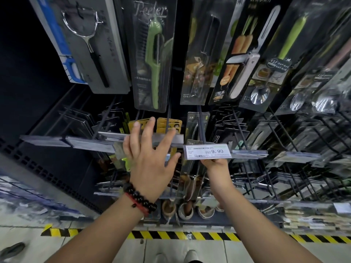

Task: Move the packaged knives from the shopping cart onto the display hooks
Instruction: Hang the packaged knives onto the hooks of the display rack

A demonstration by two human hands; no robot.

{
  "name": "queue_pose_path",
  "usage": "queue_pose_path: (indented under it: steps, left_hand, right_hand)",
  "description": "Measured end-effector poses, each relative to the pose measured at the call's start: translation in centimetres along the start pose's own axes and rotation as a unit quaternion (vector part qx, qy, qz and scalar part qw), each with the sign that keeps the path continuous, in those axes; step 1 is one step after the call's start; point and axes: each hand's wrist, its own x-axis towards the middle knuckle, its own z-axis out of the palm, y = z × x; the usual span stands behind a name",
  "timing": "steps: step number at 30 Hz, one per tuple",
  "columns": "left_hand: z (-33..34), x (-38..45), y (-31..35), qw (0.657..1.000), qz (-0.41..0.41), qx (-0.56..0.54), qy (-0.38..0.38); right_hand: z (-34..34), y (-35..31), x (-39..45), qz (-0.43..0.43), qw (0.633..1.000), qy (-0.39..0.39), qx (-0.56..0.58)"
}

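A person's two bare arms reach into a store display of packaged kitchen tools hung on dark metal hooks point(201, 128). The left hand point(150, 156), with a dark bead bracelet point(140, 199) at its wrist, has its fingers point(136, 130) spread wide and straight over the clear price rail point(106, 139), holding nothing. The right hand point(214, 164) sits just under a white price tag point(208, 151) reading 9.90, which hides its fingers so I cannot tell their state, while a packaged knife point(191, 183) hangs just below and left of that hand among the lower hooks.
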Motion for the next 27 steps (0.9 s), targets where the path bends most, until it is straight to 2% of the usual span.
queue_pose_path:
  steps: [8, 13, 19, 27]
  left_hand:
    - [0.6, 0.8, -0.4, 0.999, 0.007, 0.037, 0.011]
    - [1.0, 0.9, -0.5, 0.998, 0.016, 0.046, 0.035]
    - [1.3, 0.9, -0.6, 0.997, 0.017, 0.052, 0.05]
    - [1.4, 0.9, -0.7, 0.997, 0.021, 0.044, 0.057]
  right_hand:
    - [-0.1, 0.4, -0.6, 0.01, 0.999, 0.003, 0.035]
    - [-0.4, 0.4, -0.6, 0.032, 0.997, 0.045, 0.046]
    - [-0.2, 0.9, -0.7, 0.033, 0.999, 0.02, 0.023]
    - [0.3, -0.3, -0.6, 0.0, 0.997, 0.062, 0.043]
